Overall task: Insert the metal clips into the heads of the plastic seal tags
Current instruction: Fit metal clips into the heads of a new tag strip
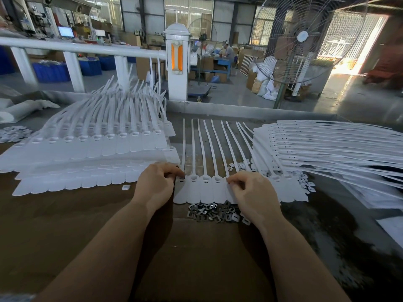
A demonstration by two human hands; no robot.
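Head view: your left hand (153, 184) lies palm-down, fingers curled, its grip pinching the leftmost head of the seal tag row (199, 188) on the desk (65, 225); your right hand (250, 190) pinches a head mid-row; loose metal clips (214, 211) lie just beside the row's near edge.

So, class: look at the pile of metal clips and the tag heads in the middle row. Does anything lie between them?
Nothing visible does. The metal clips lie on the table just below the row of seal tags, whose heads face up, uncovered. The left hand and right hand already rest on that row.
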